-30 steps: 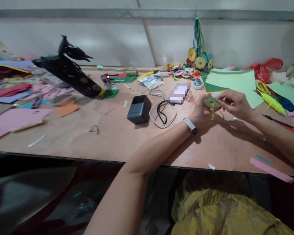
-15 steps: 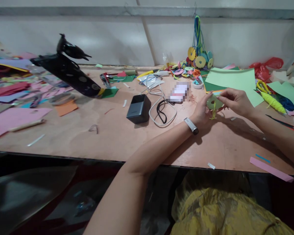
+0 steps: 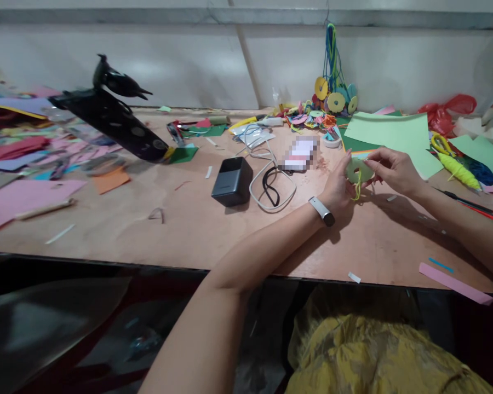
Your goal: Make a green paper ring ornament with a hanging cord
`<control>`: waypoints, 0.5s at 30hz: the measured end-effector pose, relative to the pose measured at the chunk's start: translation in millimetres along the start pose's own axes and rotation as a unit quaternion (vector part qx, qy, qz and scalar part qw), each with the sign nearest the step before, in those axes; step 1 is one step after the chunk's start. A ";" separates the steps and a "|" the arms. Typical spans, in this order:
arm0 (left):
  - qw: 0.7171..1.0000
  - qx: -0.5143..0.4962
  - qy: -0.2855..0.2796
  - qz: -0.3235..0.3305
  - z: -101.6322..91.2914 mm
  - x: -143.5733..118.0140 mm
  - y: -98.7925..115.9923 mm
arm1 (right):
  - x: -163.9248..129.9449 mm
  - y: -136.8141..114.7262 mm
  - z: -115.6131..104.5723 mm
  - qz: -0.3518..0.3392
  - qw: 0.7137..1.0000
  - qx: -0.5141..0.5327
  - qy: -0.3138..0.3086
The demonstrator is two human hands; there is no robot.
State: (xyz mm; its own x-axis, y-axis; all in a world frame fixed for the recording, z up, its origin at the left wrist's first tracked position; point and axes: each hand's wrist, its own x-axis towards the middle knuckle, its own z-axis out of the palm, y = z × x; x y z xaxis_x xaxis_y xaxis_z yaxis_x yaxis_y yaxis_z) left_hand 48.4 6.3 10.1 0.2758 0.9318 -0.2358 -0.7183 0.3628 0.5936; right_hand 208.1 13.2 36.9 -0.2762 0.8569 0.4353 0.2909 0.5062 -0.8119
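A pale green paper disc [image 3: 365,171] with a hole in its middle is held between my two hands, above the right half of the table. Yellow-green yarn [image 3: 357,190] passes through the hole and dangles below it. My left hand [image 3: 339,183], with a grey band on its wrist, grips the disc's left edge between thumb and fingers. On the opposite side, my right hand [image 3: 390,168] pinches the upper right edge. The fingers behind the disc are partly hidden.
Green paper sheets [image 3: 388,134] lie beyond my hands, with a yellow yarn bundle [image 3: 458,171] to the right. A dark power bank [image 3: 232,181] and a white cable [image 3: 252,191] are left of my hands. Stringed discs [image 3: 336,103] hang on the wall. A pink strip [image 3: 456,284] overlaps the front edge.
Both hands stay in nearly the same place with the disc between them. The disc and its yarn have shifted only very slightly.
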 end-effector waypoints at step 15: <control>1.000 0.005 0.000 -0.007 0.9 -2.8 4.3 | -1.2 -0.8 0.8 -0.060 0.997 -0.050 -0.024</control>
State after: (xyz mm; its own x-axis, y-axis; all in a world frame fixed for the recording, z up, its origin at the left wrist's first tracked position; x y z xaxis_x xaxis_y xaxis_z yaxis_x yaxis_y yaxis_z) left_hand 45.1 5.2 14.0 0.2857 0.9270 -0.2430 -0.7081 0.3750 0.5983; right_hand 207.5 11.6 36.7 -0.3578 0.7854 0.5050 0.3417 0.6135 -0.7119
